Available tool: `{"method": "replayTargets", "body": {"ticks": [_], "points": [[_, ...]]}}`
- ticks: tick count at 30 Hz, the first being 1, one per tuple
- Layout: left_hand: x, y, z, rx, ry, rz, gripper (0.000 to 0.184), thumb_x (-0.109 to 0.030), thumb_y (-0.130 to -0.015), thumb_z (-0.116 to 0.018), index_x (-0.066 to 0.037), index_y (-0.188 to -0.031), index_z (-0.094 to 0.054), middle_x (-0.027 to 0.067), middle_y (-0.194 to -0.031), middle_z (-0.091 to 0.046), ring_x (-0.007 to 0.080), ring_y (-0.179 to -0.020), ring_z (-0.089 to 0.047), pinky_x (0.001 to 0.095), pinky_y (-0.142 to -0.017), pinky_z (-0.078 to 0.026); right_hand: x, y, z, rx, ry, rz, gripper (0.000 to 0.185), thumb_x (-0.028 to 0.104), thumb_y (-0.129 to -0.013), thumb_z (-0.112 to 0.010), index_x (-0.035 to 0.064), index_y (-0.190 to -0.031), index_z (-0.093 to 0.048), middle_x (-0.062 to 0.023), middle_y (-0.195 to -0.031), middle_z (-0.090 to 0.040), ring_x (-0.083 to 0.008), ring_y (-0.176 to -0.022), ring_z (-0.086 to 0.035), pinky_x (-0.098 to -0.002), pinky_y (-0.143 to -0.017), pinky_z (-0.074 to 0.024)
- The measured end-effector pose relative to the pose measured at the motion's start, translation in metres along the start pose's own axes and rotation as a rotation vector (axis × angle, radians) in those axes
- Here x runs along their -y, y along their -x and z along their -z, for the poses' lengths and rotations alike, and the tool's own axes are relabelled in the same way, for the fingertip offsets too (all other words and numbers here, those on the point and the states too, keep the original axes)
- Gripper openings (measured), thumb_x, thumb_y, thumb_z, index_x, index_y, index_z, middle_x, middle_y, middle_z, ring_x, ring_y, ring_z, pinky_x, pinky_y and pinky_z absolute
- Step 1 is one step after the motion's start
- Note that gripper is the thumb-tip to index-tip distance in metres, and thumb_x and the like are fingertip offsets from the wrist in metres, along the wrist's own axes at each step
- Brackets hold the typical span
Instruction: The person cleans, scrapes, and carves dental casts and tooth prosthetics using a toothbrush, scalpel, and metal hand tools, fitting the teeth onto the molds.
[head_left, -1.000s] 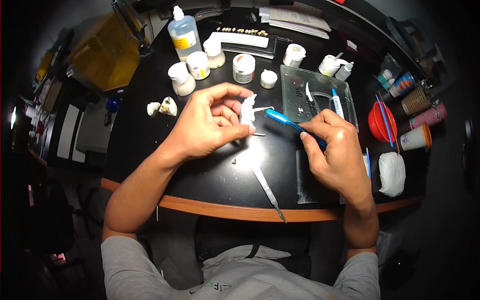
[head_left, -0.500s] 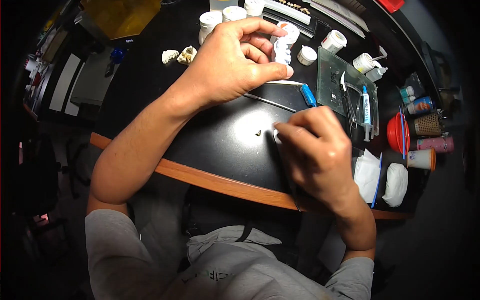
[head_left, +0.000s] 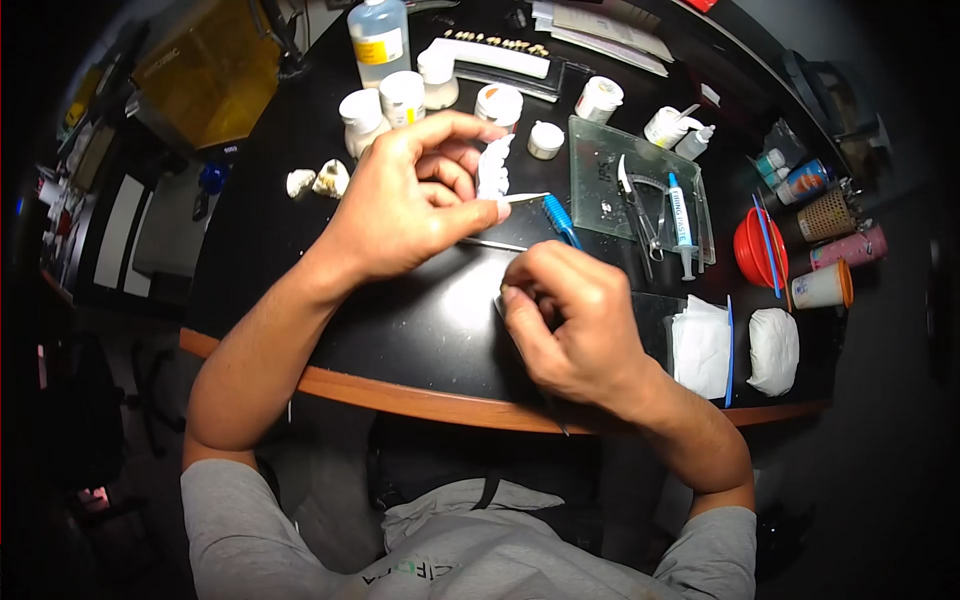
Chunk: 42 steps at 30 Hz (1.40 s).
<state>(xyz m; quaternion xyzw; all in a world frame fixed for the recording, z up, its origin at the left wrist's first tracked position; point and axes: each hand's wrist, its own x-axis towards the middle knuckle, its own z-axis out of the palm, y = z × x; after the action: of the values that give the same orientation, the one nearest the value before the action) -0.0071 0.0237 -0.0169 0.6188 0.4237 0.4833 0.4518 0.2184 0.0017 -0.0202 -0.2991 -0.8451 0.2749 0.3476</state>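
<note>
My left hand (head_left: 395, 205) is closed on a white dental model (head_left: 494, 168), pinching it between thumb and fingers above the table. Teeth show along the model's right side. My right hand (head_left: 580, 320) is closed low over the table, thumb and forefinger pinched on a small dark piece (head_left: 504, 289) that barely shows at the fingertips. A thin dark strand or tool runs below this hand past the table edge; I cannot tell whether it is held. A brush with blue bristles (head_left: 557, 215) lies between my hands, and a thin metal rod (head_left: 496, 244) lies beside it.
White jars (head_left: 402, 98) and a clear bottle (head_left: 380, 45) stand at the back. Right of my hands lie a glass slab (head_left: 600, 150), tweezers (head_left: 630, 195), a firing paste syringe (head_left: 682, 225) and tissues (head_left: 700, 350). A red bowl (head_left: 752, 252) and cups are farther right.
The small dark piece has left the tabletop and is now at my right fingertips. The view has shifted, so the table items appear farther left. My left hand still holds the dental model.
</note>
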Motion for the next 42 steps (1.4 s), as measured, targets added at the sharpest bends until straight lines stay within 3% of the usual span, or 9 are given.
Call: {"method": "replayTargets", "body": {"ticks": [4,7,13,16,19,23,26,42], "points": [[-0.004,0.005,-0.010,0.050,-0.057,-0.003,0.060,0.009,-0.080,-0.085,0.002,-0.137,-0.064,0.0047,-0.110,-0.060,0.0063,-0.088,-0.063,0.0204,-0.075,-0.058,-0.022,0.002,0.013,-0.131,-0.424,-0.270,0.002,-0.003,-0.084,-0.068,-0.0012,-0.083,-0.067,-0.0052,-0.078,-0.070,-0.0039,-0.065,-0.064,-0.0212,-0.054,-0.0501],[-0.007,0.009,-0.018,0.106,-0.098,-0.033,0.061,0.008,-0.080,-0.084,0.002,-0.137,-0.063,0.0051,-0.110,-0.061,0.0068,-0.088,-0.064,0.0206,-0.077,-0.058,-0.021,0.000,0.028,-0.088,-0.542,-0.330,0.003,-0.004,-0.088,-0.067,-0.0014,-0.089,-0.068,-0.0016,-0.082,-0.070,-0.0002,-0.071,-0.062,-0.0181,-0.057,-0.0482],[-0.008,0.011,-0.025,0.158,-0.145,-0.088,0.059,0.006,-0.079,-0.085,0.003,-0.134,-0.064,0.0059,-0.109,-0.062,0.0074,-0.088,-0.065,0.0216,-0.076,-0.059,-0.013,-0.004,0.029,-0.101,-0.572,-0.379,0.004,-0.001,-0.096,-0.071,-0.0018,-0.100,-0.072,-0.0040,-0.093,-0.073,-0.0028,-0.078,-0.065,-0.0175,-0.061,-0.0500],[-0.007,0.012,-0.026,0.155,-0.143,-0.103,0.059,0.006,-0.078,-0.086,0.003,-0.134,-0.065,0.0056,-0.108,-0.062,0.0074,-0.088,-0.065,0.0218,-0.075,-0.060,-0.023,-0.002,0.026,-0.098,-0.420,-0.271,0.008,0.001,-0.098,-0.072,-0.0019,-0.105,-0.073,-0.0057,-0.097,-0.074,-0.0051,-0.085,-0.067,-0.0193,-0.065,-0.0536],[-0.005,0.012,-0.026,0.154,-0.132,-0.100,0.059,0.006,-0.078,-0.086,0.002,-0.133,-0.066,0.0055,-0.107,-0.062,0.0074,-0.088,-0.064,0.0216,-0.075,-0.060,-0.016,-0.003,0.026,-0.084,-0.631,-0.413,0.008,0.001,-0.099,-0.071,-0.0015,-0.106,-0.073,-0.0061,-0.102,-0.073,-0.0069,-0.089,-0.069,-0.0207,-0.070,-0.0564],[-0.006,0.012,-0.025,0.158,-0.178,-0.119,0.058,0.007,-0.075,-0.085,0.003,-0.131,-0.068,0.0059,-0.106,-0.062,0.0079,-0.087,-0.064,0.0217,-0.074,-0.059,-0.022,-0.005,0.024,-0.137,-0.690,-0.306,0.016,-0.003,-0.095,-0.074,-0.0027,-0.109,-0.065,-0.0062,-0.098,-0.071,-0.0073,-0.088,-0.070,-0.0207,-0.073,-0.0585],[-0.007,0.013,-0.025,0.164,-0.230,-0.161,0.059,0.008,-0.074,-0.084,0.003,-0.130,-0.070,0.0068,-0.106,-0.063,0.0086,-0.085,-0.065,0.0221,-0.072,-0.059,-0.023,-0.006,0.028,-0.120,-0.693,-0.341,0.026,-0.004,-0.093,-0.077,-0.0016,-0.112,-0.059,-0.0065,-0.095,-0.071,-0.0057,-0.087,-0.070,-0.0189,-0.072,-0.0580],[-0.005,0.012,-0.026,0.162,-0.293,-0.264,0.057,0.005,-0.073,-0.084,0.003,-0.129,-0.071,0.0088,-0.105,-0.065,0.0097,-0.082,-0.065,0.0230,-0.069,-0.060,-0.013,-0.008,0.030,-0.163,-0.642,-0.414,0.039,-0.003,-0.091,-0.080,-0.0030,-0.121,-0.055,-0.0123,-0.092,-0.076,-0.0084,-0.082,-0.073,-0.0196,-0.070,-0.0583]]}}
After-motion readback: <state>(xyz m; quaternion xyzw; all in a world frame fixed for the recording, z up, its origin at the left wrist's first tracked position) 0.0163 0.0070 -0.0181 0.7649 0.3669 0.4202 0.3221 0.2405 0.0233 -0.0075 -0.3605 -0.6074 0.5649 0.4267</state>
